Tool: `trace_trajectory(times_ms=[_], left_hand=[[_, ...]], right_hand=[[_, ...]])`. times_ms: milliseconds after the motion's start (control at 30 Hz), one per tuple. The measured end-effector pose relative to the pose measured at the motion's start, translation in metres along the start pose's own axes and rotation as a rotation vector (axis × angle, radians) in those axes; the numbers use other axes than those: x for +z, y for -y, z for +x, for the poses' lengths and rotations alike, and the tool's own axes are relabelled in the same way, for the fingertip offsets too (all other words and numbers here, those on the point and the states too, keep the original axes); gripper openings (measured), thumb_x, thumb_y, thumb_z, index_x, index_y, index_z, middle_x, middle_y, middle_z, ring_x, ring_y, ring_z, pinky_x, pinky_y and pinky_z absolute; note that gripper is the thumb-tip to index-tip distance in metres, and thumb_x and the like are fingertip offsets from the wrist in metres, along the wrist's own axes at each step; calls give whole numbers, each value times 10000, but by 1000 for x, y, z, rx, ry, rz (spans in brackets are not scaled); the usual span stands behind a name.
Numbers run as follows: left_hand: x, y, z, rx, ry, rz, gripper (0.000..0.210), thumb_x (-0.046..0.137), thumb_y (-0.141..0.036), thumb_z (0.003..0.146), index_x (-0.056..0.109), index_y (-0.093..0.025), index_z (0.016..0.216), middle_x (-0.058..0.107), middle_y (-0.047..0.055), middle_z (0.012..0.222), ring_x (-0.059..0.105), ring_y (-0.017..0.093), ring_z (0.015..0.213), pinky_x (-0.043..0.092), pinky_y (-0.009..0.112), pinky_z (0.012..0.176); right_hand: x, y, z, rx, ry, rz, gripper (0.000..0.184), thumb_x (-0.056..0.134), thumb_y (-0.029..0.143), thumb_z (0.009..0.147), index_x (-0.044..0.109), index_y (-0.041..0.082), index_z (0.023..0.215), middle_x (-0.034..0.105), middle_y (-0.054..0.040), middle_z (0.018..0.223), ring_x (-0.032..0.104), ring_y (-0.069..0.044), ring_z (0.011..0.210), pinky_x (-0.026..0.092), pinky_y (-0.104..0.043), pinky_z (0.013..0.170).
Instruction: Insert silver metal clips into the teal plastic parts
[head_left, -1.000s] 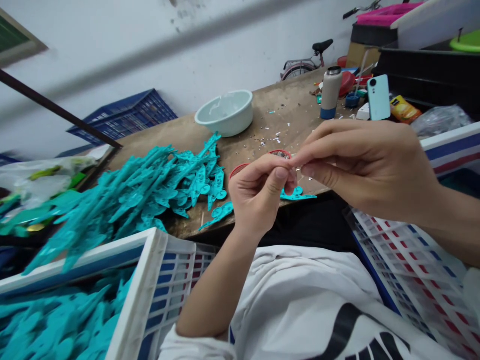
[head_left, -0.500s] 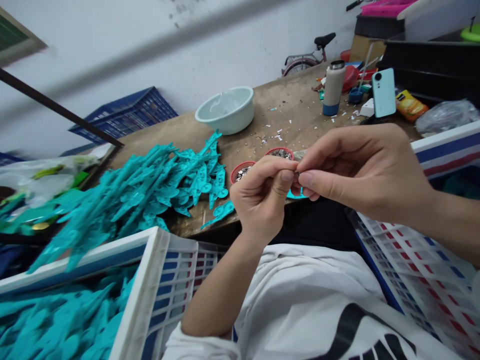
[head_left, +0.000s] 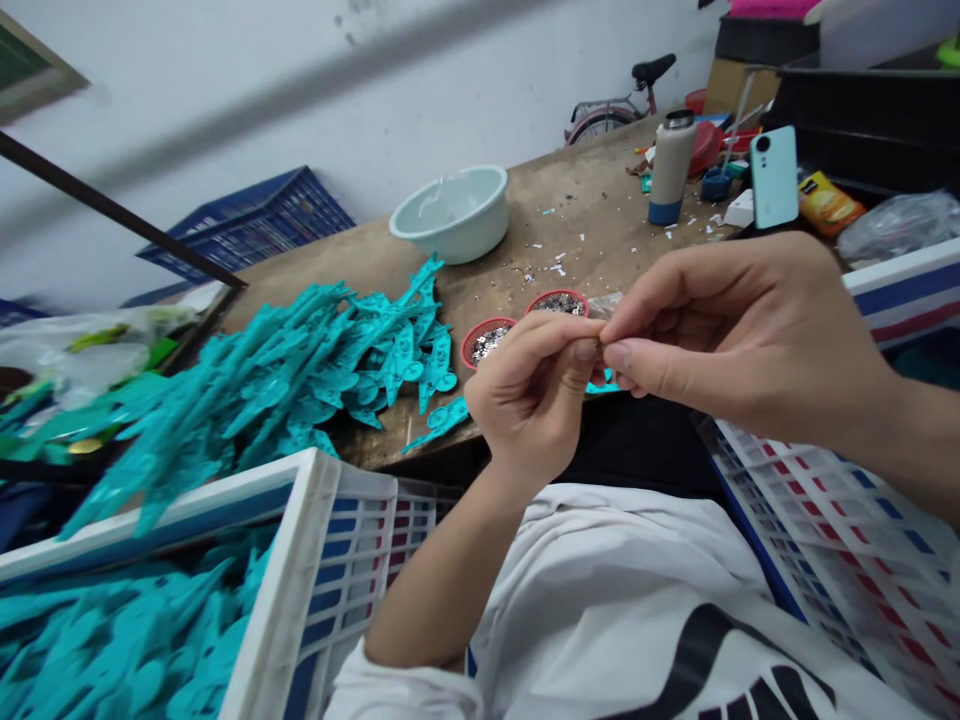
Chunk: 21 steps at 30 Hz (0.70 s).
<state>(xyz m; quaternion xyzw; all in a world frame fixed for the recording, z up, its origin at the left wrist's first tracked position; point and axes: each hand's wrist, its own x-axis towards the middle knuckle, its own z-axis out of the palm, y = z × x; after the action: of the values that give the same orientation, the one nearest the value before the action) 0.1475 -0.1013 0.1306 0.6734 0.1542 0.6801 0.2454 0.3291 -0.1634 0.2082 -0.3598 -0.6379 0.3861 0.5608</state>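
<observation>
Left hand (head_left: 534, 400) and right hand (head_left: 739, 345): thumb and forefinger pinched together on each, tips meeting; any piece between too small to see. Teal part (head_left: 604, 385) behind, on worktop (head_left: 600, 200), mostly hidden; red basket (head_left: 471, 342) partly covered.

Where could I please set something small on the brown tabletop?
Nearly bare tabletop shows between the blue lattice crate, the mint plastic basin and the heap of flat teal plastic pieces; also behind most white scraps, between basin and beige cylindrical bottle. Crowded: the heap, around the two round red mesh baskets, beside the pale phone.
</observation>
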Motion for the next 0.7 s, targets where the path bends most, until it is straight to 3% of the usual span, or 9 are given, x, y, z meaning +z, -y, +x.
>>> trace_trajectory(times_ms=[233, 333, 433, 567, 700], left_hand=[[-2, 5, 3, 101, 43, -21, 137, 876, -332, 1220, 1012, -339, 1211, 938, 31, 1026, 841, 145, 825, 646, 250, 750], [-4, 13, 3, 220, -25, 21, 165, 935, -317, 1173, 1009, -382, 1305, 946, 17, 1036, 844, 144, 812, 638, 247, 724], [-6, 18, 2, 305, -49, 59, 220, 952, -292, 1159, 996, -403, 1344, 946, -2, 1045, 849, 136, 808, 642, 243, 726], [-8, 21, 1, 355, 0, 47, 213, 898, -217, 1191, 971, -327, 1357, 952, -6, 1103, 881, 133, 896, 703, 242, 807], [-9, 22, 1, 421, -5, 70, 108, 866, -231, 1223, 952, -246, 1287, 942, 3, 1102, 905, 138, 968, 745, 256, 928]], right_hand=[[2, 0, 1, 18, -40, -23, 244, 1085, 176, 911, 878, 268, 820, 824, -4, 785, 798, -171, 730, 665, -242, 606], [1, -1, 1, 23, -14, 18, 246, 1050, 98, 890, 884, 264, 814, 829, 19, 795, 785, -138, 724, 647, -220, 620], [-1, -2, 1, 44, 18, -2, 215, 1060, 149, 934, 901, 269, 852, 832, 6, 800, 818, -173, 765, 682, -259, 653], [-2, 0, 0, 59, 42, -44, 259, 1129, 331, 968, 889, 265, 895, 801, -14, 761, 854, -226, 793, 733, -298, 679], [-1, 5, 1, 96, 68, -53, 277, 1109, 322, 981, 859, 239, 892, 772, -4, 729, 835, -202, 749, 709, -257, 645]])
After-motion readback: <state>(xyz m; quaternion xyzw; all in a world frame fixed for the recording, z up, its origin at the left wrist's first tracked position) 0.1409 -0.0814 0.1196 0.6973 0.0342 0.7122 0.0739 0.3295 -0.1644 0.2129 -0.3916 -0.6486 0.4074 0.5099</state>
